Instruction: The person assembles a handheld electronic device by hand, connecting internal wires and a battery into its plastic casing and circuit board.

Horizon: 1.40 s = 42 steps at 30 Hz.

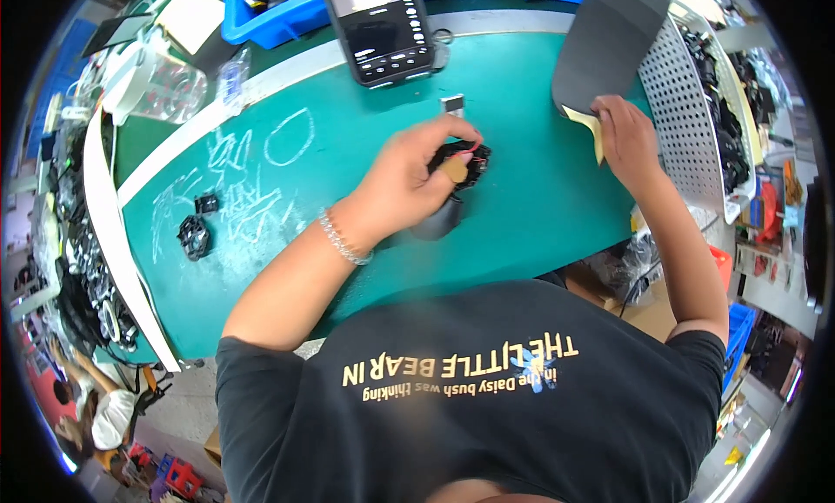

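Note:
In the middle of the green mat (522, 181), my left hand (404, 177) is closed round a small black electronic assembly (474, 164) with thin red wires. A round tan disc (457, 169) shows by the thumb. Below that hand lies a dark rounded piece (437, 222), partly covered by it. At the right, my right hand (624, 137) pinches a pale yellow paper strip (593, 129) at the lower edge of a dark grey sheet (604, 50). A small silver-and-black part (452, 104) rests just beyond my left fingers.
A phone-like device (383, 33) stands at the back before a blue tray (287, 24). Two small black parts (194, 237) lie on the left. A white perforated basket (691, 111) of black parts borders the right side, and a clear plastic tub (161, 85) stands back left.

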Each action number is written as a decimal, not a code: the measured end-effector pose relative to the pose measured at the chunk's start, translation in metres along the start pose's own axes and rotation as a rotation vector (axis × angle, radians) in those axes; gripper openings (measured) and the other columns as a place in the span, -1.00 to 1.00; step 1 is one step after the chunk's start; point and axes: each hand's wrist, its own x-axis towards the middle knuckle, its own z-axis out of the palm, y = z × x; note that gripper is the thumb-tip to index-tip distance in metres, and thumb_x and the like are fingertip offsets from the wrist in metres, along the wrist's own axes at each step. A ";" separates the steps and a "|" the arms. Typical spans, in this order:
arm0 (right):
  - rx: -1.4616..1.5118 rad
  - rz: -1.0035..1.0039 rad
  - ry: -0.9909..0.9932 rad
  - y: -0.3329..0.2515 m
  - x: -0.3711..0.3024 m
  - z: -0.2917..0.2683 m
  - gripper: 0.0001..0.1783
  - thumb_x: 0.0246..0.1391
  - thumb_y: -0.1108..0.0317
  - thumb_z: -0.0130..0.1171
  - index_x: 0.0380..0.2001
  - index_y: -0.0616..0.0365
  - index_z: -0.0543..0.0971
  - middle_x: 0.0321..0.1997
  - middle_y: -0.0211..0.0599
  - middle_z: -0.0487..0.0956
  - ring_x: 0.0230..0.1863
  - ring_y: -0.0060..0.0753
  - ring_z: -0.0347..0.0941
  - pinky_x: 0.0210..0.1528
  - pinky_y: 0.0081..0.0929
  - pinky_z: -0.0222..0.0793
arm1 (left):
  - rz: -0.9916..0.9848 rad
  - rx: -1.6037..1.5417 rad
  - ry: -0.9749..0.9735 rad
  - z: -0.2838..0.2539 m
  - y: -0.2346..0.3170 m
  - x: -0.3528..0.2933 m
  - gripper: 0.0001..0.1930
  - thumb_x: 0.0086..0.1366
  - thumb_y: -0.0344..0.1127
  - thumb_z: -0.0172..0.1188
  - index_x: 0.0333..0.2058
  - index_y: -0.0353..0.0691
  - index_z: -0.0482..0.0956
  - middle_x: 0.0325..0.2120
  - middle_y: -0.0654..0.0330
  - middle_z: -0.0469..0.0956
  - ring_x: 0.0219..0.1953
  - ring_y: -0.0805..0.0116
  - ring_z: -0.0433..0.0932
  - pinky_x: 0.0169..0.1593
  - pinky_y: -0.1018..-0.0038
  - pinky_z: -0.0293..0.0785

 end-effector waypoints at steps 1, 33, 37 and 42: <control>0.028 0.026 -0.045 0.002 0.003 0.000 -0.93 0.12 0.48 -0.08 -0.34 0.21 0.40 -0.39 -0.11 0.51 -0.33 0.02 0.45 -0.29 -0.23 0.35 | 0.014 0.004 0.033 0.001 -0.001 0.000 -0.82 0.19 -0.54 0.08 -0.21 -0.29 0.43 -0.34 0.09 0.52 -0.33 0.28 0.51 -0.21 0.47 0.44; 1.147 0.302 0.042 -0.080 0.031 -0.007 -0.75 0.14 0.56 -0.13 -0.19 0.32 0.51 -0.36 -0.26 0.55 -0.30 -0.53 0.46 -0.21 -0.61 0.36 | -0.015 0.102 0.012 -0.002 0.003 -0.002 -0.85 0.22 -0.54 0.06 -0.21 -0.30 0.45 -0.24 0.15 0.55 -0.21 0.41 0.51 -0.10 0.52 0.42; 1.476 0.316 0.023 -0.105 0.033 -0.002 -0.77 0.12 0.53 -0.05 -0.17 0.34 0.51 -0.18 -0.21 0.51 -0.24 -0.54 0.43 -0.19 -0.58 0.39 | 0.072 0.183 0.040 -0.001 0.001 -0.002 -0.81 0.18 -0.57 0.07 -0.20 -0.31 0.45 -0.24 0.09 0.55 -0.20 0.30 0.54 -0.09 0.47 0.45; 1.518 0.233 0.119 -0.120 0.042 0.020 -0.79 0.10 0.53 0.06 -0.17 0.32 0.51 -0.17 -0.32 0.49 -0.25 -0.59 0.41 -0.17 -0.56 0.44 | 0.154 0.249 0.055 -0.002 0.007 -0.002 -0.76 0.12 -0.61 0.07 -0.19 -0.33 0.44 -0.23 0.01 0.55 -0.18 0.11 0.56 -0.08 0.37 0.48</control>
